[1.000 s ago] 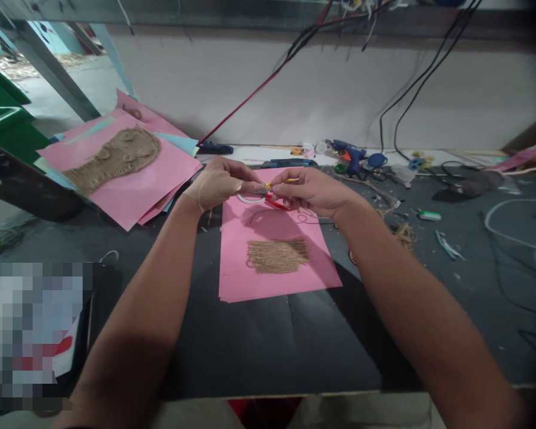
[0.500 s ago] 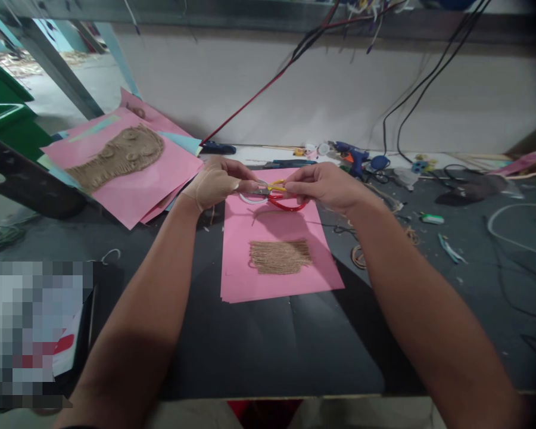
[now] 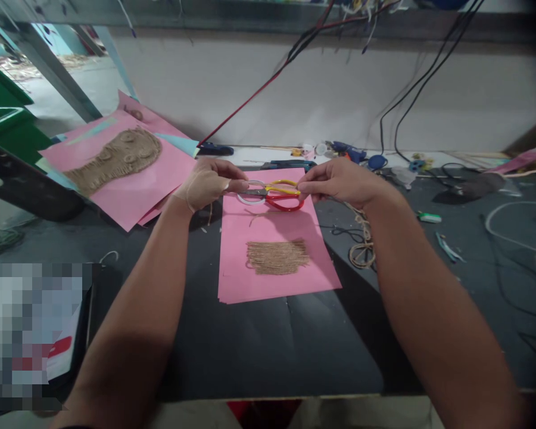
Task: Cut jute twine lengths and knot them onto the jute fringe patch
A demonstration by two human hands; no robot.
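My left hand [image 3: 212, 186] is closed in a pinch at the upper left of the pink paper [image 3: 239, 289]. Thin twine [image 3: 211, 214] hangs below this hand, and a strand loops over its wrist. Across the paper, my right hand [image 3: 335, 182] pinches beside the scissors' handles, its fingertips closed; a fine strand there is hard to make out. Scissors [image 3: 282, 204] with one yellow and one red handle lie between the hands, over a white ring [image 3: 249, 199]. Lower on the paper is a patch of brown twine rows [image 3: 277, 257].
A coil of twine [image 3: 361, 255] lies by my right forearm. Pink sheets with a twine-covered shape [image 3: 120, 155] are at left, near a dark tube [image 3: 27, 185]. A blue glue gun [image 3: 346, 149], cables and a green lighter [image 3: 429, 218] are at back right.
My hands have moved apart, the left going left and the right going right. The scissors' handles and white ring show more fully between them.
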